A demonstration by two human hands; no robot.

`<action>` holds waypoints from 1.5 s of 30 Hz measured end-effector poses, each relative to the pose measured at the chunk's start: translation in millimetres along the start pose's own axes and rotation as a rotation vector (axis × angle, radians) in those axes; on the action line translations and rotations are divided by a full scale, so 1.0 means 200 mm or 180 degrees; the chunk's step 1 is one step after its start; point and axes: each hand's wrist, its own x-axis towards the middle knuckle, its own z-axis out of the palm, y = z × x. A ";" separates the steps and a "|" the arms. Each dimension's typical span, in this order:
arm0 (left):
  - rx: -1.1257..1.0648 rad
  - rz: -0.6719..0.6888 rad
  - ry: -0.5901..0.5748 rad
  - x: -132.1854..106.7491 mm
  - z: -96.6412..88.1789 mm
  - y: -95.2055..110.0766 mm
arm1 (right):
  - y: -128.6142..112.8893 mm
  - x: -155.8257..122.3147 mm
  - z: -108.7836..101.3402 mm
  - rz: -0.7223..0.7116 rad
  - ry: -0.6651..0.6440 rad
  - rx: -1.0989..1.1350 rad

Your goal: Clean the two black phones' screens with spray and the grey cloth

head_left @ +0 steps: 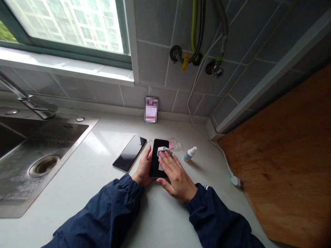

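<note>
My left hand [143, 169] is wrapped round the left edge of a black smartphone [154, 168], its thumb along the side. On the phone's dark face lies a light grey cloth [162, 150] with a zigzag-cut edge, partly bunched. My right hand [177, 177] presses that cloth down with its fingers stretched over it; its thumb is apart, near the phone's lower end. A second smartphone [130, 153] with a glossy dark screen rests on the counter to the left. To the right stands a small white spray bottle [190, 154] with a coloured label.
Behind the held phone is a clear plastic case or sleeve [177, 143] with a pink piece. A blurred upright card or phone [151, 110] leans on the tiled wall. A sink [77, 137] lies left, a wooden panel [284, 155] right, with a white cable [196, 127] trailing down.
</note>
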 end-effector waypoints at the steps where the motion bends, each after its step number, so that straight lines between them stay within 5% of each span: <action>1: 0.0054 0.0018 0.0007 0.00 0.00 0.00 | 0.02 0.01 0.00 0.0026 -0.0001 -0.0012; 8: 0.0078 -0.0077 -0.0072 0.00 0.01 0.00 | 0.10 0.06 -0.02 0.0206 0.0271 -0.0046; 20: 0.0208 -0.0046 0.0048 -0.02 0.03 0.02 | 0.02 0.00 -0.04 -0.0593 -0.0023 0.0094; 33: 0.0260 -0.0074 -0.0109 -0.01 0.01 -0.02 | 0.05 -0.01 0.02 0.0285 0.0447 -0.0198; 39: 0.0339 -0.0001 0.0060 -0.02 0.02 0.00 | -0.04 -0.01 0.00 -0.0424 0.0033 0.0126; 45: 0.0440 -0.0011 0.0126 -0.03 0.02 0.01 | -0.05 -0.01 -0.01 -0.0824 0.0196 0.0559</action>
